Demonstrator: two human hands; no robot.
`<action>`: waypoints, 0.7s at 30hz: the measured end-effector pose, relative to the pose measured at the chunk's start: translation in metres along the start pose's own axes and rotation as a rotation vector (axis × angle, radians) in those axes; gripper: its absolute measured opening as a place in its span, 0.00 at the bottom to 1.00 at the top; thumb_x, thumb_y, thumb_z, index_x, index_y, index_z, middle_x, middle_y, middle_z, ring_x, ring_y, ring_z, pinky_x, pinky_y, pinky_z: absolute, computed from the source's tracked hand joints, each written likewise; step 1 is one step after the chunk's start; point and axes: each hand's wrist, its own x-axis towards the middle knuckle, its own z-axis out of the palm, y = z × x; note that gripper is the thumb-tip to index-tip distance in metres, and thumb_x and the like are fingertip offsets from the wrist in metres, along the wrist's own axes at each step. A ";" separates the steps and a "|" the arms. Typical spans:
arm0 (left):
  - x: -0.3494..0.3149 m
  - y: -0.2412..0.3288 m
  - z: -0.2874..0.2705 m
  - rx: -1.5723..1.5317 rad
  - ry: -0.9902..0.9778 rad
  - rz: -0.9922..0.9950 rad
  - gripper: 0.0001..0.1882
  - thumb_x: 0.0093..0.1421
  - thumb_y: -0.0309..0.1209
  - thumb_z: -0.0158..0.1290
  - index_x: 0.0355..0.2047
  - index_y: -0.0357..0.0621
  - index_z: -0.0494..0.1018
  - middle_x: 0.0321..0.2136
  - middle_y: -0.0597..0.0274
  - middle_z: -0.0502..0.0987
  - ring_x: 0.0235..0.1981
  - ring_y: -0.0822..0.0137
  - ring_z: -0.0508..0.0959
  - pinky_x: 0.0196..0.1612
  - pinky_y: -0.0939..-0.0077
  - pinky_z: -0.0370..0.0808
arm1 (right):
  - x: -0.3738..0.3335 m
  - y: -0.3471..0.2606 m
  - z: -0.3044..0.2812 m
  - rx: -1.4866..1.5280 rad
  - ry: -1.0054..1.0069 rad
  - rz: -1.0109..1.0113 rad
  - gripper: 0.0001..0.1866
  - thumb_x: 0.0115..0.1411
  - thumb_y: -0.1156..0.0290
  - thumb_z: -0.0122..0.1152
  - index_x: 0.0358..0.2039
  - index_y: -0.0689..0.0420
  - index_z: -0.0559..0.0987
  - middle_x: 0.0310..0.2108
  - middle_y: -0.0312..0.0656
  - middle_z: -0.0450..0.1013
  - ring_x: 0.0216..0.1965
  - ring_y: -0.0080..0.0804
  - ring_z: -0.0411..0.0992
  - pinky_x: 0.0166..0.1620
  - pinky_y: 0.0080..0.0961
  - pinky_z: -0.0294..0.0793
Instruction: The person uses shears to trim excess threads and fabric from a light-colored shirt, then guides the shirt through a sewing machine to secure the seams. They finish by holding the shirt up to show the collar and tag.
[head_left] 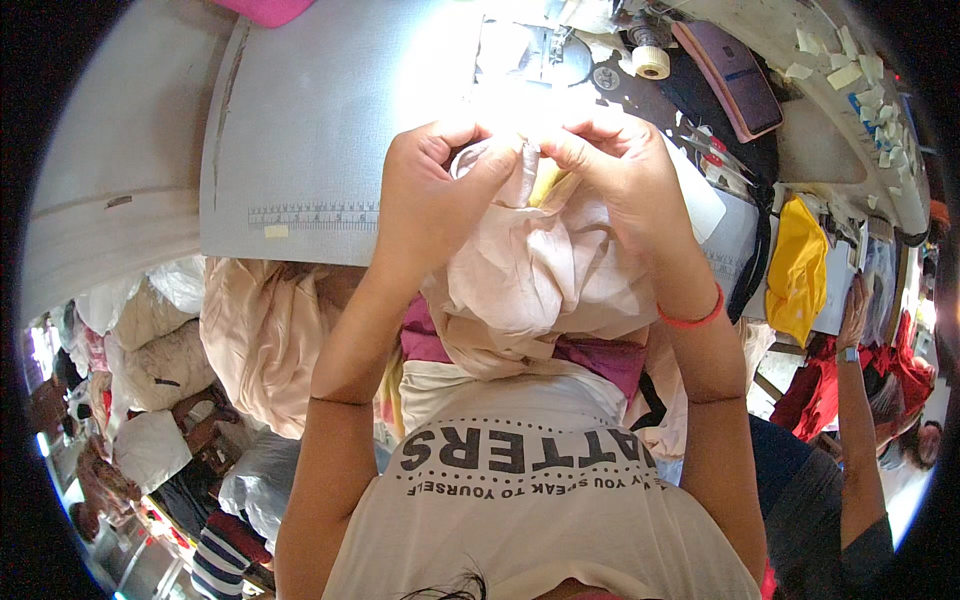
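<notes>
In the head view, my left hand [432,195] and my right hand [635,180] meet above the table near its front edge. Both pinch the top edge of a pale pink fabric piece [515,275], thumbs and fingers pressed together. The cloth hangs in soft folds from my fingertips down toward my lap. A bit of yellow [547,187] shows between my hands, and I cannot tell what it is. Strong glare just beyond my fingers washes out detail there. A red band circles my right wrist.
The grey table [310,120] carries a printed ruler [312,216]. Sewing machine parts [560,58] stand beyond my hands, beside a cream thread spool [651,62] and a pink-edged purple case [730,80]. More pale fabric [265,340] drapes at left. Yellow cloth [797,270] and another person's arm [857,420] are at right.
</notes>
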 end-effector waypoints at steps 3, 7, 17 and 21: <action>-0.002 0.003 0.002 0.060 0.036 0.068 0.07 0.51 0.27 0.55 0.26 0.33 0.75 0.20 0.66 0.75 0.24 0.82 0.71 0.26 0.85 0.68 | -0.004 0.002 0.002 -0.208 0.081 -0.058 0.08 0.52 0.70 0.61 0.29 0.62 0.79 0.23 0.36 0.75 0.25 0.17 0.69 0.29 0.16 0.67; -0.006 0.007 0.006 0.069 0.060 0.073 0.07 0.52 0.27 0.55 0.27 0.34 0.75 0.21 0.67 0.75 0.24 0.82 0.71 0.27 0.86 0.68 | -0.009 -0.003 0.011 -0.474 0.212 -0.278 0.10 0.49 0.68 0.63 0.29 0.61 0.79 0.22 0.39 0.75 0.24 0.20 0.70 0.28 0.18 0.67; -0.010 0.000 0.012 -0.057 0.070 0.071 0.06 0.53 0.27 0.54 0.28 0.35 0.76 0.21 0.64 0.76 0.23 0.79 0.73 0.27 0.85 0.69 | -0.016 0.000 0.022 -0.630 0.329 -0.383 0.08 0.48 0.69 0.61 0.25 0.61 0.75 0.24 0.41 0.73 0.26 0.31 0.70 0.30 0.24 0.67; -0.010 0.005 0.007 0.011 0.033 0.124 0.05 0.53 0.25 0.54 0.27 0.35 0.76 0.21 0.66 0.76 0.23 0.81 0.71 0.27 0.86 0.68 | -0.016 0.000 0.022 -0.697 0.298 -0.502 0.08 0.48 0.70 0.61 0.25 0.60 0.75 0.23 0.41 0.71 0.25 0.31 0.69 0.30 0.25 0.67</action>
